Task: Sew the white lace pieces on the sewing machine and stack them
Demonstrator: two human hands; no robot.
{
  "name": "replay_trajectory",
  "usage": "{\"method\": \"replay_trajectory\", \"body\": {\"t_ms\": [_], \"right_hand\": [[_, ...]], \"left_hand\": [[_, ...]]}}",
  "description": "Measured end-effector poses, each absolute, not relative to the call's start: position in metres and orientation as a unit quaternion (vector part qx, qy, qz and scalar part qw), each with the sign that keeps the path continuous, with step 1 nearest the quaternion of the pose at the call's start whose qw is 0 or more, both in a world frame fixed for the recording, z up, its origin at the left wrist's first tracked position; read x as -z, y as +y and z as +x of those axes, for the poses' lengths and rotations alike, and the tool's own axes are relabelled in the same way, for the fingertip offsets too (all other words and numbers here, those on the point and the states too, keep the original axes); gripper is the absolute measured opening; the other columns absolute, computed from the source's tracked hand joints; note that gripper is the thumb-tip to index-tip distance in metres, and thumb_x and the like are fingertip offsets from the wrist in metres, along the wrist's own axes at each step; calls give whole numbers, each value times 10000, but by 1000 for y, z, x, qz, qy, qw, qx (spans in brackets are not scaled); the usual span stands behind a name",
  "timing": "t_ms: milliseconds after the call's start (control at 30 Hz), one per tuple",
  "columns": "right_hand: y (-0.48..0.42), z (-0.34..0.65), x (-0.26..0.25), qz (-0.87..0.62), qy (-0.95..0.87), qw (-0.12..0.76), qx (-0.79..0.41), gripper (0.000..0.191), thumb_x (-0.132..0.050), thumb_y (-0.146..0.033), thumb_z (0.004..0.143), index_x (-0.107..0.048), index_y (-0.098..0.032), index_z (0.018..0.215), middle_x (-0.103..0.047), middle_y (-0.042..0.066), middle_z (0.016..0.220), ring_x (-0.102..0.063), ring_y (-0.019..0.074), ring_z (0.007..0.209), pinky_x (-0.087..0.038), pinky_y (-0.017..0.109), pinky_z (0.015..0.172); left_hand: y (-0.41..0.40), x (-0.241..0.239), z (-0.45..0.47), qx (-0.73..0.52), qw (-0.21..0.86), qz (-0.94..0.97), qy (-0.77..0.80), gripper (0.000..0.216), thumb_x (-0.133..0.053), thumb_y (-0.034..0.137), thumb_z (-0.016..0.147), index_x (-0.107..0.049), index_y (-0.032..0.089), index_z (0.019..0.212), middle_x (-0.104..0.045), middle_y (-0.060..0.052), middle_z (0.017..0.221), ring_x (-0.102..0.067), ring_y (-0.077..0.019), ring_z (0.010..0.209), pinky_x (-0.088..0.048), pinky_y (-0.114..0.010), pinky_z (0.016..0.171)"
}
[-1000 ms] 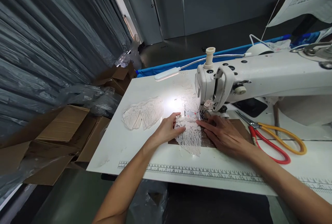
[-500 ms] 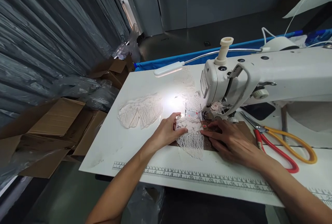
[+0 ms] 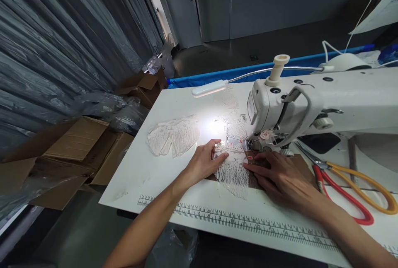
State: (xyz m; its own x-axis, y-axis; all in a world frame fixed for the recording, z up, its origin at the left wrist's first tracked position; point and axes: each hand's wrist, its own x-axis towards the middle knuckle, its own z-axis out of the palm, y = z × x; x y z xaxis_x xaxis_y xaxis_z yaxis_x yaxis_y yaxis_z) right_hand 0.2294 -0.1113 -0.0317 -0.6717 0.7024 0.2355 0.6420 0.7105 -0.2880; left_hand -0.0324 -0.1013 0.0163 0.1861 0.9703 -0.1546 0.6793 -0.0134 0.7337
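A white lace piece (image 3: 231, 170) lies in front of the sewing machine's needle area, its top edge close to the presser foot (image 3: 248, 144). My left hand (image 3: 203, 161) grips its left edge, thumb on top and forefinger curled near the upper corner. My right hand (image 3: 280, 175) lies low on the other side, fingers stretched out and forefinger tip touching the lace's right edge. Beneath the lace and right hand is a brown plate (image 3: 301, 166). More lace (image 3: 234, 125) stretches behind the foot. Palm and lower fingers of my right hand are hidden.
The white sewing machine (image 3: 342, 98) fills the right side. Scissors (image 3: 345, 181) with red and yellow handles lie beside my right wrist. Another lace piece (image 3: 174, 137) rests at left. A lamp (image 3: 209, 88) shines on the table; a printed ruler (image 3: 236, 219) follows the front edge. Cardboard boxes (image 3: 74, 139) stand left.
The camera view has shifted slightly, so everything sits a little lower and further right. Both hands keep their places on the lace, with hardly any visible movement.
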Motion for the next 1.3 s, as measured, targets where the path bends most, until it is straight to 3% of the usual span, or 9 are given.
{"method": "replay_trajectory", "body": {"t_ms": [400, 467, 600, 733, 1000, 1200, 1300], "right_hand": [[-116, 225, 30, -384, -906, 166, -70, 414, -471, -253, 925, -533, -365, 1319, -534, 96, 1199, -545, 278, 1057, -446, 470, 842], [-115, 226, 31, -382, -907, 165, -63, 414, -484, -264, 916, -539, -373, 1311, -540, 91, 1208, -551, 279, 1038, -447, 467, 836], [-116, 224, 31, -386, -906, 165, -57, 384, -486, -287, 914, -567, -375, 1278, -549, 87, 1219, -556, 280, 1020, -448, 466, 832], [-120, 220, 28, -402, -899, 163, -53, 412, -461, -260, 922, -540, -362, 1313, -543, 103, 1209, -533, 295, 1056, -444, 484, 837], [-117, 221, 30, -388, -907, 159, -37, 414, -487, -259, 900, -552, -368, 1294, -543, 96, 1218, -533, 291, 1025, -435, 493, 837], [-119, 220, 27, -398, -902, 164, -33, 370, -465, -265, 919, -586, -356, 1256, -547, 107, 1199, -547, 300, 1018, -450, 505, 818], [-114, 225, 21, -394, -895, 186, -96, 376, -454, -263, 926, -582, -322, 1274, -567, 108, 1174, -560, 280, 1033, -471, 472, 843]], "left_hand": [[-98, -6, -33, -223, 298, 701, 608, 444, -577, 418, 877, -536, 167, 1240, -515, 38, 693, -464, -90, 540, -383, -218, 513], [-96, -3, -34, -230, 236, 728, 602, 410, -549, 408, 900, -543, 165, 1230, -536, 25, 702, -477, -93, 537, -393, -214, 498], [-93, 0, -24, -228, -12, 848, 479, 283, -473, 327, 943, -594, 152, 1131, -606, -65, 890, -538, -132, 634, -407, -226, 475], [-89, 0, -6, -145, -101, 952, 251, 247, -439, 242, 949, -601, 100, 1071, -618, -125, 1069, -592, -193, 860, -510, -328, 700], [-87, 3, -5, -39, -146, 953, 264, 420, -349, 324, 978, -543, 18, 1192, -538, -232, 1255, -572, -279, 969, -456, -403, 776], [-89, -2, -5, -19, -107, 954, 281, 443, -335, 334, 975, -516, 12, 1219, -535, -217, 1255, -548, -274, 977, -437, -401, 811], [-88, -5, -6, -13, -73, 953, 295, 450, -359, 356, 966, -505, 26, 1235, -540, -189, 1247, -532, -274, 998, -432, -405, 829]]}}
